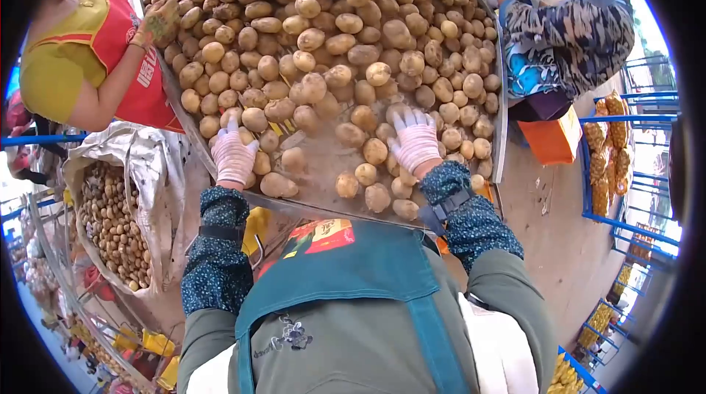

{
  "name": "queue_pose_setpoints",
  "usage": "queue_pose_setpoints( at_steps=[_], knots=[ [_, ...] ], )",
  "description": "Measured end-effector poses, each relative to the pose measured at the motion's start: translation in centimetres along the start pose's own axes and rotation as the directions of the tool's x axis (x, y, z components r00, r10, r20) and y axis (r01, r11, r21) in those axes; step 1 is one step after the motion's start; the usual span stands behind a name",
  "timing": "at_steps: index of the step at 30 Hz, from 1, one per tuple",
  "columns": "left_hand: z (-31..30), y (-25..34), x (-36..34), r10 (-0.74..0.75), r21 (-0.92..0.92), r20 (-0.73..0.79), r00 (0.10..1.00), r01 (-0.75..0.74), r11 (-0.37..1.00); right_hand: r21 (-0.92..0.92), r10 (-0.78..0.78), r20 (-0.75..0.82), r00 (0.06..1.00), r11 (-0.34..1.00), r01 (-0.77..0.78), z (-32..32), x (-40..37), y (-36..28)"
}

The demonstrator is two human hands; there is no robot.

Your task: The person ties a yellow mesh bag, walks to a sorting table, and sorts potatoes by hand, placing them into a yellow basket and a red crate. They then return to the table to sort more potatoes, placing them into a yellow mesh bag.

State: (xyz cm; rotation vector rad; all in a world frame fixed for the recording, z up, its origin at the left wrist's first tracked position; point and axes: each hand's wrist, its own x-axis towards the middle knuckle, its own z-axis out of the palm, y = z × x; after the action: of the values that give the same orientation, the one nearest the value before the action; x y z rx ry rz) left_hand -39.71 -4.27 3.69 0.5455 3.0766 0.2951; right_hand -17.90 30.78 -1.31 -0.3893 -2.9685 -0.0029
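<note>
touching potatoes [348, 23] on the table [327, 166]: left hand [234, 155] at eight o'clock, right hand [415, 138] at four, both spread.

The sorting worktop [323, 209] has smooth, dull metal edges; at eight o'clock, a sack [168, 195] of creased woven plastic.

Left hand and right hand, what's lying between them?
Potatoes near both the left hand and right hand, with a bare patch of table between; head view.
</note>
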Motion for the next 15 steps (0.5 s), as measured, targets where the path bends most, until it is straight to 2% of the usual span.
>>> queue_pose_setpoints(
  at_steps=[1,3,4,5,6,7,8,10,13,14,15],
  knots=[
    [0.0,0.0,0.1,0.012,-0.013,-0.036,0.999,-0.012,1.000,0.004,0.005,0.001,1.000,1.000,-0.005,-1.0,-0.8,-0.2],
    [-0.3,0.4,0.0,0.004,-0.011,-0.038,0.999,-0.004,1.000,0.188,0.048,0.105,0.993,0.980,-0.068,-2.7,-1.7,0.5],
    [-0.4,0.6,-0.1,-0.007,-0.011,-0.036,0.999,0.006,1.000,0.188,0.053,0.101,0.993,0.980,-0.071,-2.2,-1.5,1.6],
    [0.1,0.4,0.0,0.013,0.020,-0.045,0.999,-0.012,1.000,0.437,0.144,0.078,0.986,0.884,-0.164,-1.4,-1.2,3.0],
    [0.4,0.5,0.2,0.016,0.021,-0.041,0.999,-0.015,1.000,0.656,0.235,0.081,0.969,0.719,-0.229,-1.5,-0.7,4.1],
    [0.5,0.6,0.3,0.034,0.110,0.000,0.999,-0.034,0.993,0.639,0.301,0.003,0.954,0.733,-0.234,-1.7,0.0,5.4],
    [0.6,0.6,0.4,0.047,0.200,0.042,0.998,-0.054,0.978,0.511,0.307,-0.059,0.950,0.827,-0.236,-1.0,0.7,7.1],
    [0.2,1.3,0.5,0.026,0.228,0.061,0.998,-0.039,0.973,0.280,0.329,-0.291,0.898,0.927,-0.249,1.4,2.0,8.9],
    [0.1,1.8,0.8,-0.014,0.234,0.068,0.998,-0.002,0.972,0.307,0.392,-0.224,0.892,0.897,-0.318,2.6,4.7,8.4],
    [0.1,1.8,1.0,-0.034,0.215,0.066,0.997,0.019,0.976,0.288,0.302,-0.352,0.886,0.935,-0.205,2.7,5.7,7.5],
    [-0.5,1.9,0.9,-0.034,0.221,0.063,0.997,0.019,0.975,0.327,0.310,-0.288,0.906,0.921,-0.212,2.5,6.1,6.3]
  ],
)
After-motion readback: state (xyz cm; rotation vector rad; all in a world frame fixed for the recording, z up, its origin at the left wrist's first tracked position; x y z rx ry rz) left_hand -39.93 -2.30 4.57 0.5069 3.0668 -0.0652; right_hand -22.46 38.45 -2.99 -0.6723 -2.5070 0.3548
